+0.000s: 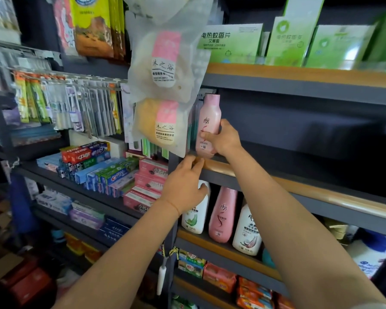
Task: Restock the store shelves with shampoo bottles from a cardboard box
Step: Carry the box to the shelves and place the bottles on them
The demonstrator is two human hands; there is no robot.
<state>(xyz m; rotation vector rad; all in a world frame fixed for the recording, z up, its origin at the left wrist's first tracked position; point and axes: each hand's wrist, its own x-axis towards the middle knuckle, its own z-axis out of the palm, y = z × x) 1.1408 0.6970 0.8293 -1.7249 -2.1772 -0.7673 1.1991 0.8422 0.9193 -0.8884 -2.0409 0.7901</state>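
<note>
A pink shampoo bottle [208, 121] stands upright at the left end of the dark middle shelf [299, 186]. My right hand [223, 139] grips its lower half, thumb across the front label. My left hand [185, 186] is lower down, its fingertips touching the shelf's wooden front edge, fingers relaxed and holding nothing. On the shelf below stand a white bottle [196, 217], another pink bottle [223, 215] and a second white bottle [247, 230]. No cardboard box is in view.
Bagged bath sponges [165, 90] hang just left of the held bottle. Green boxes [294, 39] fill the top shelf. Toothpaste boxes [103, 166] and hanging toothbrushes [71, 103] are on the left rack. Soap packs [221, 275] lie on the lower shelves.
</note>
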